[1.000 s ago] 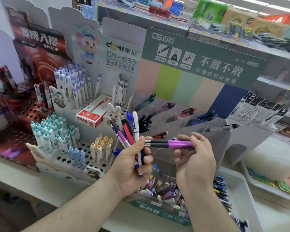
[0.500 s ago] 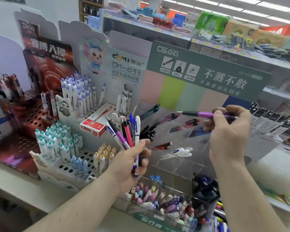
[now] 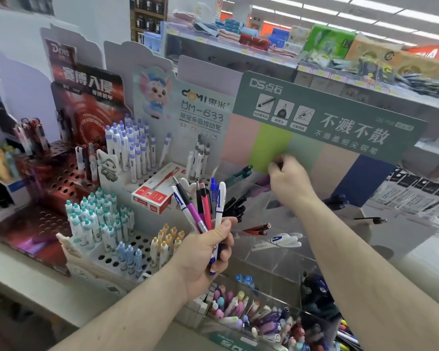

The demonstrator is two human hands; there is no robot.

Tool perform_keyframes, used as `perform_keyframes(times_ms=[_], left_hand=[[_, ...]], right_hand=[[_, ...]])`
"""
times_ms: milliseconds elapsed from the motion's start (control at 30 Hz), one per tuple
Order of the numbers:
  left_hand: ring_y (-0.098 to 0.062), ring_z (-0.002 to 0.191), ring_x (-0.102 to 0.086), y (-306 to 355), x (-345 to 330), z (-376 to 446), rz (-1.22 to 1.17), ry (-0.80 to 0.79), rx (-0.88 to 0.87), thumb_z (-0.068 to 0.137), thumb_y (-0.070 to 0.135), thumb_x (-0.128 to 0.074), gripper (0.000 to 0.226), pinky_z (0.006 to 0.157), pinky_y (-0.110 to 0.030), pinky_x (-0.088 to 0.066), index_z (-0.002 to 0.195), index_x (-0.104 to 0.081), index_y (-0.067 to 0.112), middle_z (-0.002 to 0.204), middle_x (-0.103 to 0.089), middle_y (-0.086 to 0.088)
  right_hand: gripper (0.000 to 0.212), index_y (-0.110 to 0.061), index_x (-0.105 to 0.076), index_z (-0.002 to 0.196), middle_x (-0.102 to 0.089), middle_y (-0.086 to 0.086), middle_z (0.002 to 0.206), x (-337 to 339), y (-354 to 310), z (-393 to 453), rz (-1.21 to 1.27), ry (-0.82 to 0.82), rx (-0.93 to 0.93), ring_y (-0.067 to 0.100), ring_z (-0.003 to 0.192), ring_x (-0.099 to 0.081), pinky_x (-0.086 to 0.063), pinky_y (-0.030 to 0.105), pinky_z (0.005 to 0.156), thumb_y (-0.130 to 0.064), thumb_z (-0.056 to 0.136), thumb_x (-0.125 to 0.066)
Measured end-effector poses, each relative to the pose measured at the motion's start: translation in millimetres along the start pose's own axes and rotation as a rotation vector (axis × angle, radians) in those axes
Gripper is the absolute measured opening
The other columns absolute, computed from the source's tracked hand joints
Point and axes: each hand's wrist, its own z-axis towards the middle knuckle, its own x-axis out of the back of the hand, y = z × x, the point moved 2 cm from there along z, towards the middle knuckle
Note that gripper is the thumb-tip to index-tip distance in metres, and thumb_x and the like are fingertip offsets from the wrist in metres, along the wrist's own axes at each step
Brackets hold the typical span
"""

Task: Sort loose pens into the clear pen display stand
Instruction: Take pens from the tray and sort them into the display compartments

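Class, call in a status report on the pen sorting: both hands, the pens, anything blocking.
Left hand grips bunch of loose pens, fanned upward. Right hand at top tier of clear stand, fingers curled, purple pen mostly hidden. Nothing blocking.

The clear pen display stand is showing glossy, transparent plastic walls. The pens are looking like smooth plastic, one with a shiny metal tip. The red box is appearing as matt cardboard, and the green header board likewise.
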Motion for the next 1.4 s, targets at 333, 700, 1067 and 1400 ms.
perform_keyframes(times_ms=[333,700,1067,1400], left_hand=[[-0.009,0.045,-0.043,0.8,8.2,-3.7,0.046,-0.003,-0.019,0.08,0.023,-0.062,0.03,0.037,-0.018,-0.024,0.105,-0.067,0.008,0.065,-0.054,-0.002],[-0.009,0.046,-0.039,1.2,9.6,-12.0,0.203,0.016,-0.09,0.091,0.014,-0.06,0.016,0.039,-0.019,-0.024,0.103,-0.069,0.009,0.064,-0.052,-0.001],[-0.009,0.049,-0.038,-4.4,-2.5,-5.1,0.304,-0.049,-0.026,0.095,0.013,-0.061,0.007,0.039,-0.018,-0.028,0.089,-0.059,0.01,0.062,-0.049,0.0],[-0.012,0.054,-0.055,15.0,-21.3,11.8,0.202,-0.037,0.051,0.097,0.026,-0.056,0.021,0.036,-0.016,-0.035,0.104,-0.066,0.01,0.084,-0.068,-0.008]], right_hand=[[0.026,-0.014,-0.053,0.078,-0.065,0.007,0.092,-8.5,4.5,-10.8,-0.628,0.114,0.16,0.031,0.101,-0.042,-0.026,0.047,0.091,-0.024,0.092,-0.034],[0.035,-0.018,-0.065,0.11,-0.059,0.011,0.112,-9.1,5.4,-15.2,-0.557,0.218,0.243,0.034,0.111,-0.044,-0.028,0.047,0.098,-0.038,0.098,-0.04],[0.026,-0.029,-0.056,0.114,-0.066,-0.01,0.082,-11.0,-9.3,-96.0,0.211,-0.077,0.164,0.004,0.076,-0.062,-0.054,0.023,0.071,-0.032,0.091,-0.069],[0.019,-0.021,-0.061,0.099,-0.07,0.011,0.081,13.0,17.1,-86.0,0.642,0.18,-0.068,0.02,0.065,-0.067,-0.058,0.033,0.06,-0.004,0.092,-0.066]])
